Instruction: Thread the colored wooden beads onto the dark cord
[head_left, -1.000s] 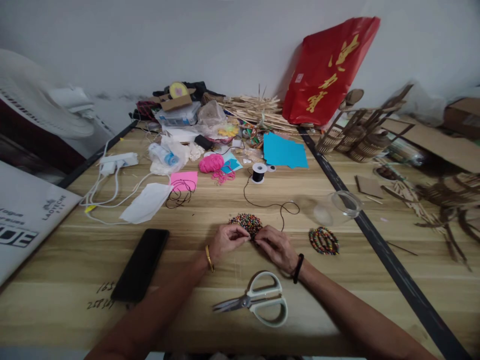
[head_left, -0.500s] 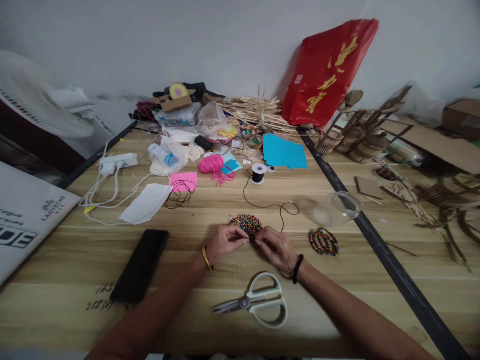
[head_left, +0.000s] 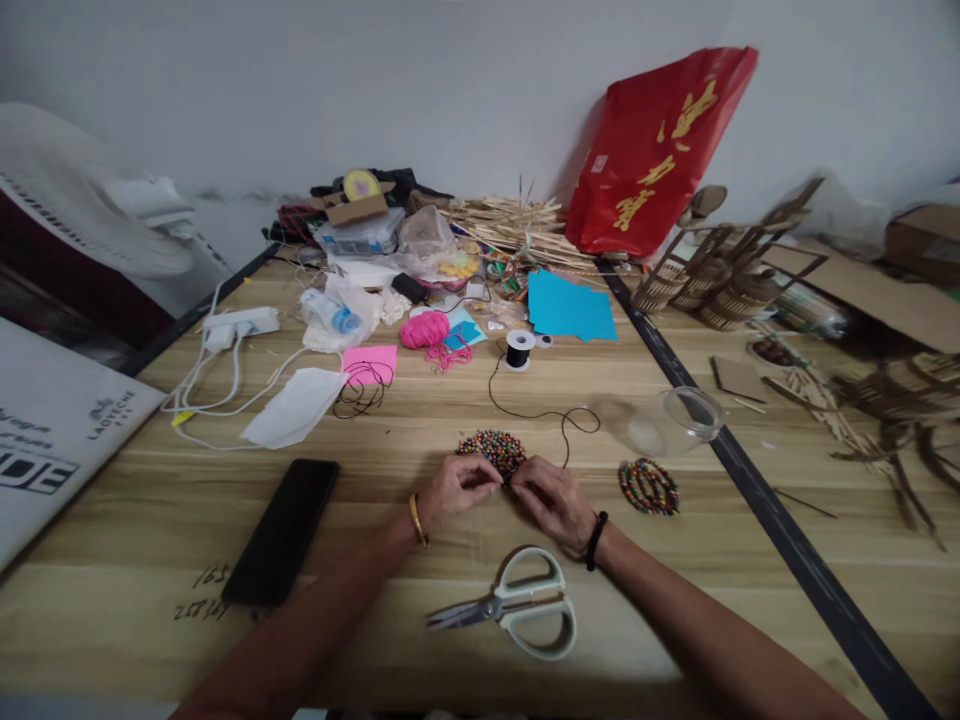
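Over the near edge of a heap of small multicoloured beads [head_left: 496, 446], my two hands meet almost fingertip to fingertip. My left hand [head_left: 455, 486] is closed in a pinch; what it holds is too small to make out. My right hand [head_left: 556, 502] is also pinched, on the thin black cord [head_left: 525, 414], which runs to it from a white spool [head_left: 518, 350] and is lost behind its fingers. A dark speck shows between the fingertips. Right of my right hand lies a coil of strung beads [head_left: 649, 487]. Scissors with pale handles [head_left: 536, 603] lie below my hands, blades pointing left.
To the left lie a black phone [head_left: 283, 530], white paper [head_left: 295, 408] and a power strip [head_left: 241, 324]. A clear jar [head_left: 681, 416] lies on its side at right. Behind are pink yarn [head_left: 424, 329], blue sheets [head_left: 571, 306] and sticks [head_left: 510, 225]. Woven baskets [head_left: 739, 290] stand at right.
My left fingertips have shifted very slightly right, toward the right hand's fingers. The whole view has moved a little; the beads, cord and scissors lie as before.
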